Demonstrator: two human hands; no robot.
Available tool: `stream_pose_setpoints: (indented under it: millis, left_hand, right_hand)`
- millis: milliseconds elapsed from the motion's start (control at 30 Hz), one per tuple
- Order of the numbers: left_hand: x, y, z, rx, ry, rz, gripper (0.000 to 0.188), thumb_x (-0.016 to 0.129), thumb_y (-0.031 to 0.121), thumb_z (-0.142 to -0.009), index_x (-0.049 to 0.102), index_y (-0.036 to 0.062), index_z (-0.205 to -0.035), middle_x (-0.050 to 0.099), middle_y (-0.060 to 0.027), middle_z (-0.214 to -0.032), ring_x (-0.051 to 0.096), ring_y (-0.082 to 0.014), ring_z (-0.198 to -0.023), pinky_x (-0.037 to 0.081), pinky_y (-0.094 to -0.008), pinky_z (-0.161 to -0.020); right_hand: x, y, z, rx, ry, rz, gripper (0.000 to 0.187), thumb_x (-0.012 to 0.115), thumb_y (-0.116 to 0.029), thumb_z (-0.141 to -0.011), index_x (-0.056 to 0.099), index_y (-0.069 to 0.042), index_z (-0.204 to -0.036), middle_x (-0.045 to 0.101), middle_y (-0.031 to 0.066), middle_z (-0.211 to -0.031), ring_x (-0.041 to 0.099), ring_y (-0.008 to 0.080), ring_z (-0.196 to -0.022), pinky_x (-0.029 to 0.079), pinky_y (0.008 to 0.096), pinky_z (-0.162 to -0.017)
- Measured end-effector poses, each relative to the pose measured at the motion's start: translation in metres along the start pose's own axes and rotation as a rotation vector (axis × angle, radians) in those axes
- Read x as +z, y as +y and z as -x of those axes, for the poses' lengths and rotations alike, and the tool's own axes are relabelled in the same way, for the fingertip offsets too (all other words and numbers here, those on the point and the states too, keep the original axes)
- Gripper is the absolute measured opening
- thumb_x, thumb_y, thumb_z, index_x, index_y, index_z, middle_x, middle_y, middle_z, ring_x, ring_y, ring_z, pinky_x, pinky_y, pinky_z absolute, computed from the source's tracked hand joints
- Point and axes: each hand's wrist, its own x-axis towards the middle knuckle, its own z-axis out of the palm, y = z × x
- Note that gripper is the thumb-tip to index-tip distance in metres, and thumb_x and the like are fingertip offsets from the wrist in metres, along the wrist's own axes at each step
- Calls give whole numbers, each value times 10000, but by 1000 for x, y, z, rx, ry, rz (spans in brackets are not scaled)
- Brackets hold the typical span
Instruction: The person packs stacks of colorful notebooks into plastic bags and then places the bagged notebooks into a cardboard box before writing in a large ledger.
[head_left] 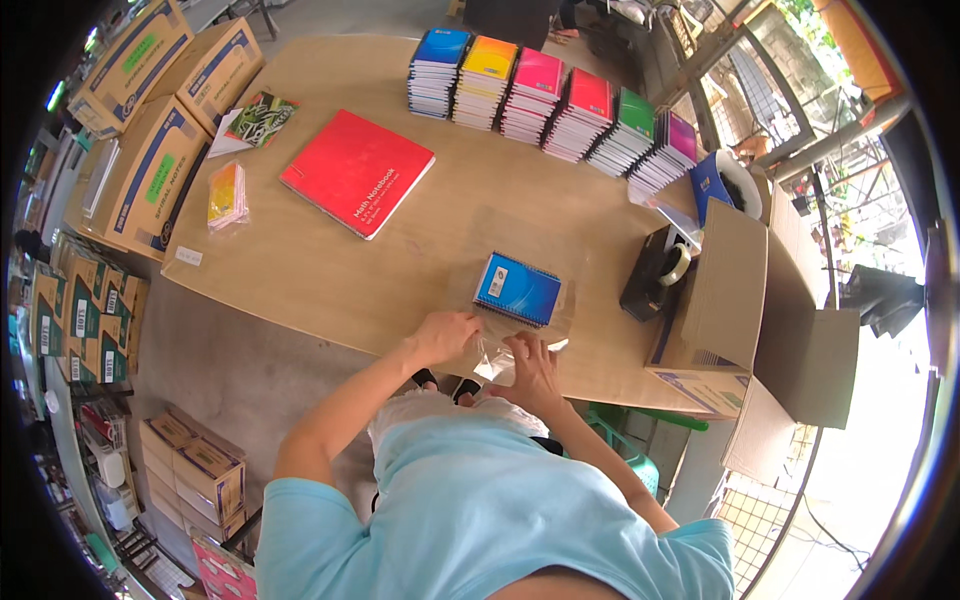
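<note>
Glare is obscuring the thin, clear plastic sleeve (491, 358); the left hand's (442, 338) bunched fingers are pinching its edge. The right hand's (536, 375) half-curled fingers are hiding whatever they hold. The rectangular blue spiral notebook (525, 290) is lying near the tan bench's (330, 290) front edge, lengthwise along it, white label (497, 281) leftward.
</note>
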Motion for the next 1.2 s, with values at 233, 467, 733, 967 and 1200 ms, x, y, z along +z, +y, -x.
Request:
stream_pose_setpoints:
  millis: [233, 467, 733, 967, 1200]
  left_hand:
    - [-34, 41, -11, 58, 85, -126, 194, 625, 221, -847, 654, 74, -970, 672, -99, -945, 659, -316, -857, 538, -421, -702]
    - [-20, 51, -5, 191, 9, -7, 192, 752, 214, -743, 689, 64, -844, 678, -91, -869, 668, -276, -763, 532, -385, -669]
    - [-21, 31, -37, 16, -115, 223, 175, 803, 158, -657, 687, 48, -728, 693, -92, -741, 669, -296, -729, 525, -403, -672]
    - [-39, 42, -42, 61, -114, 278, 189, 779, 164, -743, 650, 34, -792, 699, -93, -760, 687, -261, -748, 529, -389, -659]
    - [-45, 78, -25, 191, -106, -160, 158, 639, 203, -874, 594, 72, -950, 677, -93, -879, 668, -330, -784, 533, -434, -646]
  right_hand:
    - [7, 38, 14, -145, 109, 147, 193, 754, -103, -717, 655, -112, -882, 620, 41, -921, 606, 261, -896, 446, 415, -765]
    - [-6, 31, 12, -190, 110, 77, 215, 758, -113, -708, 656, -126, -898, 616, 25, -910, 605, 236, -847, 450, 411, -762]
    - [-28, 5, 26, -168, 162, 260, 429, 788, -229, -695, 646, -141, -1090, 610, 56, -1073, 530, 310, -1086, 400, 471, -881]
    - [-38, 0, 47, -233, -104, 217, 258, 780, -282, -700, 702, -141, -902, 619, 49, -1020, 545, 278, -1064, 377, 486, -891]
    - [-45, -10, 3, -61, 244, 489, 232, 785, -156, -687, 719, -181, -908, 641, 25, -1004, 567, 249, -1086, 322, 592, -960]
